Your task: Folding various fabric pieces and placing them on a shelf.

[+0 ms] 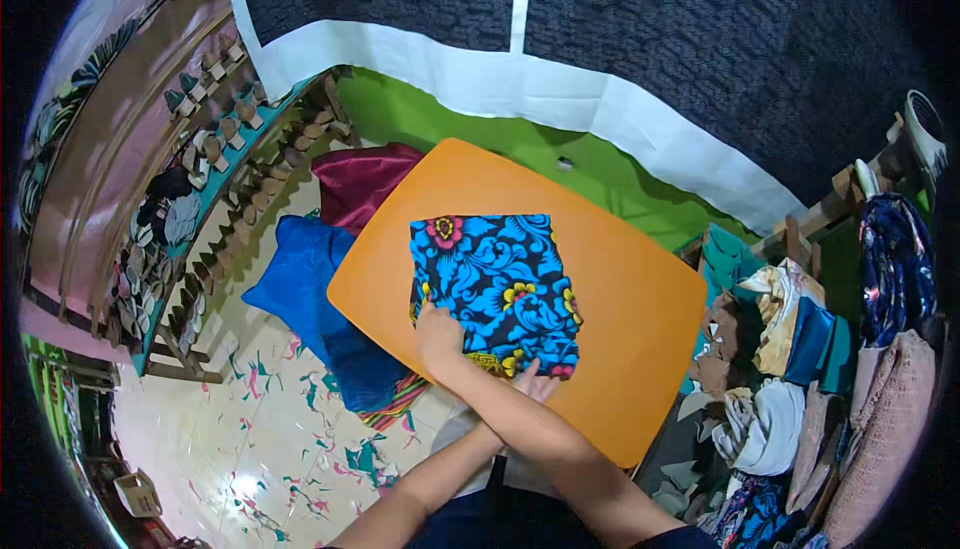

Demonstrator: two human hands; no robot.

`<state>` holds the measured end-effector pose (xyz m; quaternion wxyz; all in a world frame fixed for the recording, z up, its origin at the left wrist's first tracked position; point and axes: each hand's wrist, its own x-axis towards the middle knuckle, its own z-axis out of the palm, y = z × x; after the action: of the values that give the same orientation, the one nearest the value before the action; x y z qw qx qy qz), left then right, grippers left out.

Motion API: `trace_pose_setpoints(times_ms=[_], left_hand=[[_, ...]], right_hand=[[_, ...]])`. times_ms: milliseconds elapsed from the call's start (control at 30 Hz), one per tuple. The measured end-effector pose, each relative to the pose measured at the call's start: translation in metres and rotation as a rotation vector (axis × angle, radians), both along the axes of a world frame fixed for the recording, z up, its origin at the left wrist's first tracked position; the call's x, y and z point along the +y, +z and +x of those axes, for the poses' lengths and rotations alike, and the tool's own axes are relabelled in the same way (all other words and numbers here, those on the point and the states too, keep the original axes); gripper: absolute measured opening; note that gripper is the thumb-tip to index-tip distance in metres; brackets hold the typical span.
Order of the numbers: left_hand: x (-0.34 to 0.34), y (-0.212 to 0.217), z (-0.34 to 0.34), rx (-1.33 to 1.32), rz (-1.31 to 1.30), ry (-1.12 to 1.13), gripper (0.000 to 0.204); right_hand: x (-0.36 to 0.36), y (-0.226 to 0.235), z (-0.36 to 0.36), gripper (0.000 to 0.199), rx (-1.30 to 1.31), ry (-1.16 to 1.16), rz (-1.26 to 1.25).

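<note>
Blue floral cloth (497,284), folded to a rough square, black ground with yellow and pink flowers, lies flat on orange table (620,279), nearer the table's left half.

Arms cross at the near edge. Right hand (438,337) comes over the top and lands on the cloth's near-left corner, palm down, fingers flat and pressing; not clamped around anything that I can see. Left hand (534,385) sits under the right forearm at the cloth's near edge, just right of the other hand. Fingers touch the fabric edge, mostly hidden, so can't tell if it's pinching the cloth or just resting.

Around the table:
- blue satin fabric (305,299) draped off the left edge, down to the floor
- maroon fabric (362,181) behind it, touching the table's far-left side
- striped cloth (392,405) poking out under the near-left corner
- green floor mat (480,134) beyond the table, dark patterned sheet with white border (560,89) further back

Storage: wooden rack (225,164) on the left, rows of pegs, small items on them too blurred to name. Right side, piled folded fabrics (790,349), mixed colours, stacked loose, container type unclear.
</note>
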<state>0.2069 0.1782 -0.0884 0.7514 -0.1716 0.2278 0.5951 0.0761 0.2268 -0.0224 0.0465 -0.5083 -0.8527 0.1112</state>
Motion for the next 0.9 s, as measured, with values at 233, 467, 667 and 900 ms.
trace_pose_setpoints(times_ms=[233, 467, 667, 900], left_hand=[[-0.093, 0.027, -0.110, 1.406, 0.465, -0.818, 0.023], [-0.053, 0.118, -0.123, 2.284, 0.319, -0.353, 0.038], [-0.026, 0.048, -0.143, 2.657, 0.099, -0.577, 0.071], [-0.031, 0.043, -0.153, 2.495, 0.117, -0.305, 0.068]], right_hand=[[0.000, 0.048, 0.046, 0.033, 0.479, 0.557, -0.419], [0.044, 0.023, 0.124, 0.047, 0.263, -0.187, 0.105], [0.025, -0.014, 0.122, 0.052, 0.091, -0.249, 0.146], [0.029, -0.015, 0.132, 0.055, 0.195, -0.253, 0.052]])
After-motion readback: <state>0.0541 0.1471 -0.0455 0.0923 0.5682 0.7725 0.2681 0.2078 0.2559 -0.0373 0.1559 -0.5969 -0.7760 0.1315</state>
